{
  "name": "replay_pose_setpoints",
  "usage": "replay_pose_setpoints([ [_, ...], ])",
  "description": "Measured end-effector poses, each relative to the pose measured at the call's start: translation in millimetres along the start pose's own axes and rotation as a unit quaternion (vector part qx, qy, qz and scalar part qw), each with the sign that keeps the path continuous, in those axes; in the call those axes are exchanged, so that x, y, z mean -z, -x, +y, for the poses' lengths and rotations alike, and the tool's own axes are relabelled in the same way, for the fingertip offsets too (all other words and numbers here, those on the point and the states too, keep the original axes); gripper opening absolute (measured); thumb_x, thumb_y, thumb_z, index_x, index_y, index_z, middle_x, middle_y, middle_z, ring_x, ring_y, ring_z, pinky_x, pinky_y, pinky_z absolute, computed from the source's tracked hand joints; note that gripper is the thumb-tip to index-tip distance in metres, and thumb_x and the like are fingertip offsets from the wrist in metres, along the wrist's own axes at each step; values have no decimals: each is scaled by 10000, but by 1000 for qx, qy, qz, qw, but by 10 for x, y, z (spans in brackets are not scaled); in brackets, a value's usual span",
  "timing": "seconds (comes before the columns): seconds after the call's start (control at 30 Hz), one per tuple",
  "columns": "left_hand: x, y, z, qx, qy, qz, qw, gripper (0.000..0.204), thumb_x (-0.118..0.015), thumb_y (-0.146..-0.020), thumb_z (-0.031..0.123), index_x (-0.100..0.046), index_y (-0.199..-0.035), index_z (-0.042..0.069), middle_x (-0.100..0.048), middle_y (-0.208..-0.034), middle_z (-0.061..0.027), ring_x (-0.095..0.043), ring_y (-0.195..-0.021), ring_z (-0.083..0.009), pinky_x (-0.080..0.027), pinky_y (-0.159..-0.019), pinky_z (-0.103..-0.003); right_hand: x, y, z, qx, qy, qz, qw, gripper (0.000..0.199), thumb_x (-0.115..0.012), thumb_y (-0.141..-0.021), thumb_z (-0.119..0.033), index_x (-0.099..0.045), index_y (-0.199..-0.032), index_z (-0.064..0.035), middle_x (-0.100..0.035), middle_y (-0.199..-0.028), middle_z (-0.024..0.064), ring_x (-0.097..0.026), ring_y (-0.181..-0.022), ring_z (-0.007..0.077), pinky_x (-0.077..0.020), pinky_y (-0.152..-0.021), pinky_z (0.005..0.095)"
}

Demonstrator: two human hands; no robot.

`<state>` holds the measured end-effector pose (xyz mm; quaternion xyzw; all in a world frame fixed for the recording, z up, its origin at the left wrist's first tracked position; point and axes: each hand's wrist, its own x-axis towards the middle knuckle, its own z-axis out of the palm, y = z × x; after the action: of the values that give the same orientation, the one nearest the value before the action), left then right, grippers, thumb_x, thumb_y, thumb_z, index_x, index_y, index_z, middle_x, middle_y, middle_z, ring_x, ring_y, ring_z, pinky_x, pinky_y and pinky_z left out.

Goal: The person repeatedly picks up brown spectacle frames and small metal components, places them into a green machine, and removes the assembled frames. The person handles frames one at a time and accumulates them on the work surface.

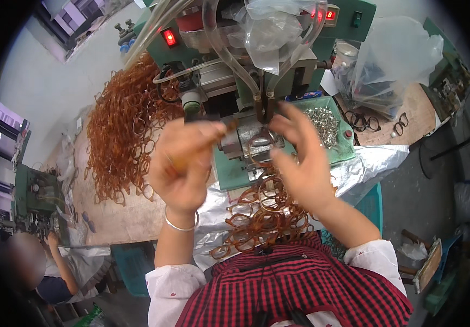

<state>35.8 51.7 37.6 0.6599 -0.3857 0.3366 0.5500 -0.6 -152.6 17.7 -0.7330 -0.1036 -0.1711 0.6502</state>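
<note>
My left hand (180, 169) is raised left of the machine's metal fixture (250, 133), its fingers closed on a slim amber-brown piece (187, 157). Motion smears this piece, so its exact kind is unclear. An amber eyeglass frame (252, 152) sits at the fixture, below two upright nozzles (264, 106) fed by clear tubes. My right hand (308, 169) is just right of that frame, thumb and fingers apart, with nothing visible between them. More amber eyeglass frames (262, 210) lie heaped between my forearms on a silvery sheet (210, 215).
A large pile of amber frames (123, 128) covers the table's left. Small metal parts (323, 126) fill a green tray (346, 150). Dark glasses (363, 121) and a clear plastic bag (387, 71) lie at the right. Another person (55, 278) sits at the far lower left.
</note>
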Motion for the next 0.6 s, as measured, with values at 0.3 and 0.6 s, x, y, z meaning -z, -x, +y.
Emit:
replay_pose_setpoints([
  [0.3, -307, 490, -140, -85, -148, -232, 958, 358, -746, -725, 183, -804, -1078, 198, -714, -1223, 13, -560, -938, -240, -494, -979, -478, 884, -166, 1217, 52, 263, 192, 944, 443, -519, -899, 32, -576, -1337, -5, -627, -1299, 212, -601, -1208, 355, -437, -1063, 413],
  [0.6, -367, 686, -232, -83, -70, -193, 975, 391, -731, -752, 187, -761, -1142, 195, -690, -1248, 11, -547, -944, -270, -439, -939, -473, 1230, 465, 1154, -2, 567, 53, 822, 377, -745, -844, -173, -682, -1179, -13, -670, -1131, 196, -605, -1035, 403, -479, -935, 461],
])
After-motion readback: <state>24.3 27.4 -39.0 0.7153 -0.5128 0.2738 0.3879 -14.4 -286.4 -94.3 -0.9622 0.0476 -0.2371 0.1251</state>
